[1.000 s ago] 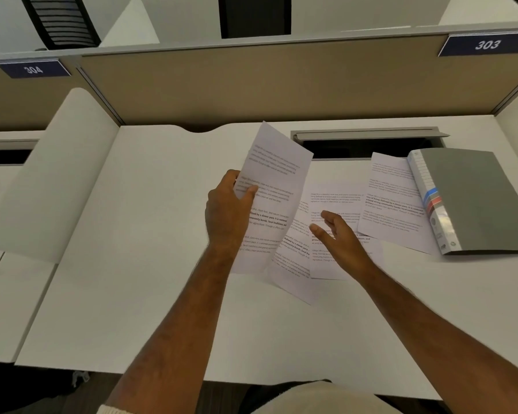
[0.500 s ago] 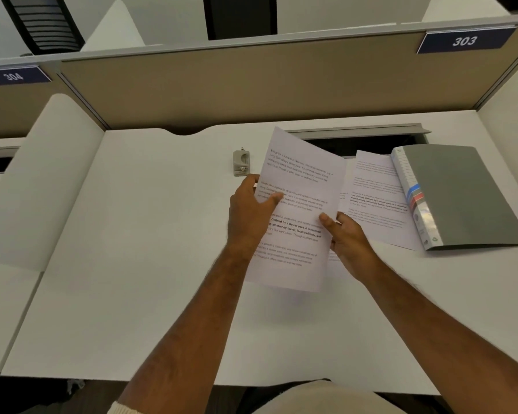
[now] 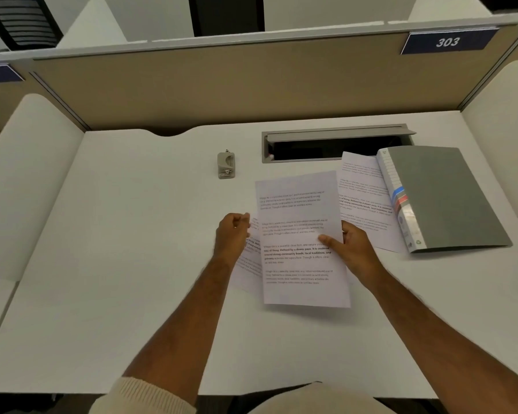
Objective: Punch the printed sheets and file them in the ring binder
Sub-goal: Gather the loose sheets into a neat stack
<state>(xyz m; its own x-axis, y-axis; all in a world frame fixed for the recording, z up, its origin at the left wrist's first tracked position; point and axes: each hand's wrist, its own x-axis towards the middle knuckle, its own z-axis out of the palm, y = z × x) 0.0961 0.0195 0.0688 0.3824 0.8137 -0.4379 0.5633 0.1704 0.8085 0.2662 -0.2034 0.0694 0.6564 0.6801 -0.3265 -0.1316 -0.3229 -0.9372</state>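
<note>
Nearest, the right hand (image 3: 352,251) pinches the top printed sheet (image 3: 301,237) at its right edge, thumb lying on the text. The left hand (image 3: 232,236) is curled at the left edge, gripping a second sheet (image 3: 248,264) that peeks out underneath. Farther right on the white surface (image 3: 117,249), another sheet (image 3: 362,201) lies tucked under the closed grey ring binder (image 3: 440,195). Beyond the hands sits the small grey hole punch (image 3: 226,165), well apart.

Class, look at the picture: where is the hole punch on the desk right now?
The hole punch stands untouched toward the back of the desk, left of the open cable tray and beyond the left hand.
</note>
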